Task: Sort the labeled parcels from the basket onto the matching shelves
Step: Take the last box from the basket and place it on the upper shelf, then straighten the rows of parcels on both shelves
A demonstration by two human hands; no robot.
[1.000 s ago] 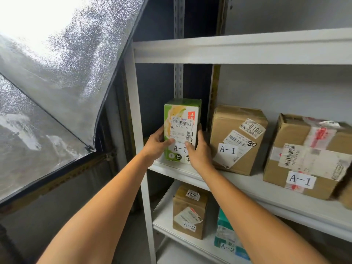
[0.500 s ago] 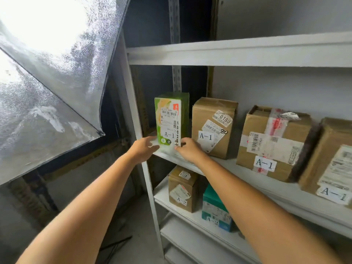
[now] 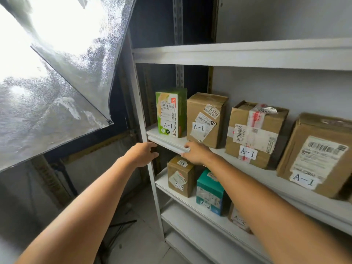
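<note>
A green carton labelled A-1 [image 3: 170,113] stands upright at the left end of the white A-1 shelf [image 3: 253,171], beside three brown A-1 boxes [image 3: 204,119] [image 3: 255,134] [image 3: 316,155]. My left hand [image 3: 142,153] hovers in front of the shelf's left corner, fingers loosely curled, holding nothing. My right hand [image 3: 196,152] is at the shelf's front edge below the carton, also holding nothing. Neither hand touches the carton. The basket is out of view.
The shelf below holds A-2 parcels: a small brown box [image 3: 180,176], a teal box [image 3: 209,193] and another brown one [image 3: 238,220]. A white upright post [image 3: 150,168] frames the rack's left side. A silver reflective umbrella [image 3: 57,77] hangs at the left.
Both hands have let go of the green carton and drawn back and down to the shelf's front edge. The carton now stands alone on the shelf. The view has pulled back.
</note>
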